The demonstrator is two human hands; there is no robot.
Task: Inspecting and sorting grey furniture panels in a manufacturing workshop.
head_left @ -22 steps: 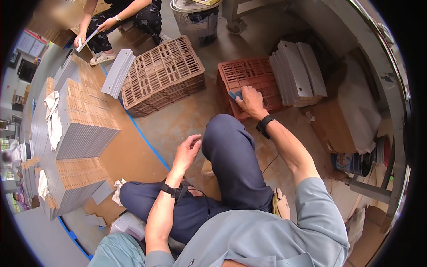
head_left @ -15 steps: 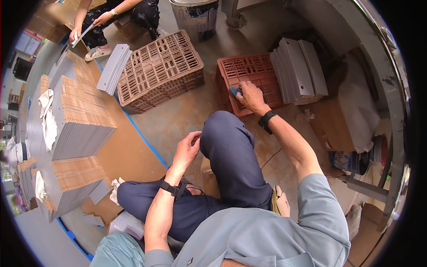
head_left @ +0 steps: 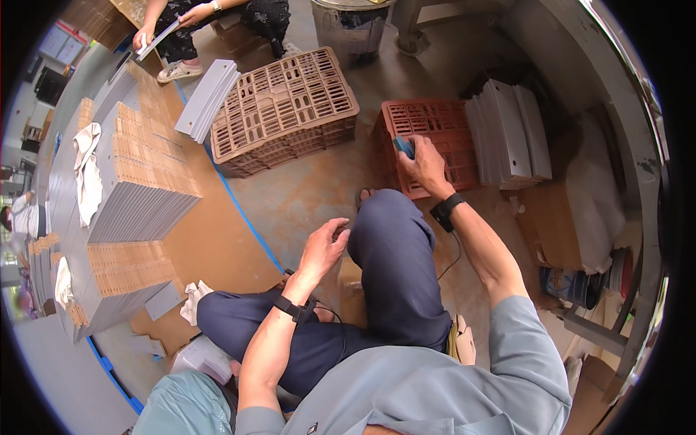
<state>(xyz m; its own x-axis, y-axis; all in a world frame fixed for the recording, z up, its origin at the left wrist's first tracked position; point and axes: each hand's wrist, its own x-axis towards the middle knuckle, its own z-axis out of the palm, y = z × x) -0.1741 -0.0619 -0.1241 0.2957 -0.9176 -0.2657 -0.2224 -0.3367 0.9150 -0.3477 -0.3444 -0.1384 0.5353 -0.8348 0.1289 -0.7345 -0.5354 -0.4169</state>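
Note:
My right hand (head_left: 429,170) grips a small blue block (head_left: 404,147) between thumb and fingers, over the near left part of a red-brown plastic crate (head_left: 424,110). Whether the block touches the crate cannot be told. Just right of that hand, several grey panels (head_left: 500,134) stand on edge, leaning together at the crate's right end. My left hand (head_left: 324,248) hovers beside my raised knee, holding nothing, its fingers loosely bent and apart.
A larger tan slotted crate (head_left: 290,101) stands ahead, with grey panels (head_left: 206,101) leaning at its left. Tall stacks of grey panels (head_left: 141,210) with cardboard layers and a white cloth (head_left: 88,174) rise at left. Another person's hand (head_left: 196,14) holds a grey strip. A bin (head_left: 349,32) stands far back.
The whole scene has shifted right in the picture as the view turned. My left hand has come slightly away from my knee. My right hand still holds the blue block over the red-brown crate.

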